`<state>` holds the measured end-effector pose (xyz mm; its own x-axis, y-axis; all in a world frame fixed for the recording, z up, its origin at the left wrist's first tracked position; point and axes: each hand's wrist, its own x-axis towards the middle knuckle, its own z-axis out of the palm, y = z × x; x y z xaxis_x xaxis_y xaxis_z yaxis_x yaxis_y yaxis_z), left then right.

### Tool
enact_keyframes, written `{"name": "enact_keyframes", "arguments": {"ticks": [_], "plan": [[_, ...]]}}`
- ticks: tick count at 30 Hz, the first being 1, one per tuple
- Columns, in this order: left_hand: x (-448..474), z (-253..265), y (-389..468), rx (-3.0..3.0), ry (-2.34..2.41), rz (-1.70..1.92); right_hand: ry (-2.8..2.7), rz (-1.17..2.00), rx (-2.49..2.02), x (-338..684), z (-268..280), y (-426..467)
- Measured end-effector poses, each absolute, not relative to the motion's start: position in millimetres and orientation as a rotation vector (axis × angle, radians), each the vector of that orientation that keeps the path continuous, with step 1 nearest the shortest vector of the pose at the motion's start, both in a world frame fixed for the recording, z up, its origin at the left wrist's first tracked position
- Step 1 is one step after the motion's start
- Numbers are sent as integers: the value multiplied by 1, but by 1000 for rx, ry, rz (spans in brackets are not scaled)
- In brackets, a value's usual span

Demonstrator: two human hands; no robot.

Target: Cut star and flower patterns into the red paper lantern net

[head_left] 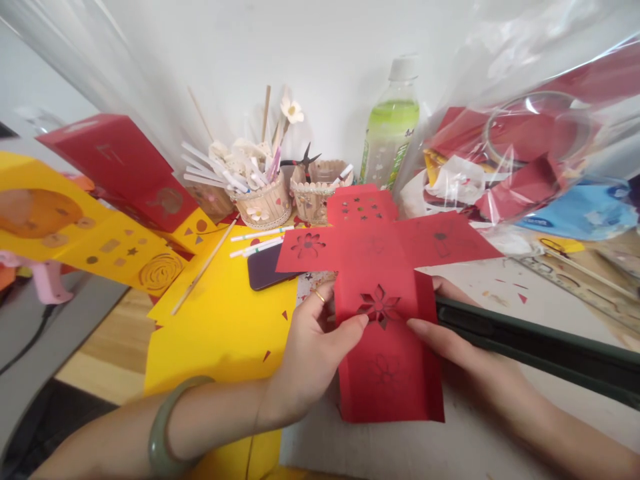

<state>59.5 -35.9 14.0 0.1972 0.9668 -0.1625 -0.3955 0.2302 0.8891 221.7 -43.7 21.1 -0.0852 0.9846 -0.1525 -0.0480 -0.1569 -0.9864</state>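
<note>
A red paper box blank, shaped like a cross with folded side flaps, is held up in front of me. Its panels carry a cut-out flower, small stars and pencilled flower outlines. My left hand grips its left edge, thumb on the front beside the flower cut-out in the middle, fingers behind. On the other edge, my right hand pinches the card with the thumb in front; its fingers are mostly hidden. A long dark green bar, of a kind I cannot make out, runs from behind the card to the right frame edge.
Yellow card and a dark phone lie on the left. Behind stand a decorated pen holder, a green drink bottle and pliers. A pink glue gun is far left; clear plastic wrapping covers red paper at right.
</note>
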Motion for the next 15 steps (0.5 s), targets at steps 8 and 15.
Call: {"name": "enact_keyframes", "arguments": {"ticks": [8, 15], "plan": [[58, 15, -37, 980, 1079, 1170, -1477, 942, -1418, 228, 15, -45], [62, 18, -37, 1091, 1303, 1159, -1644, 748, -1378, 221, 25, -52]]}}
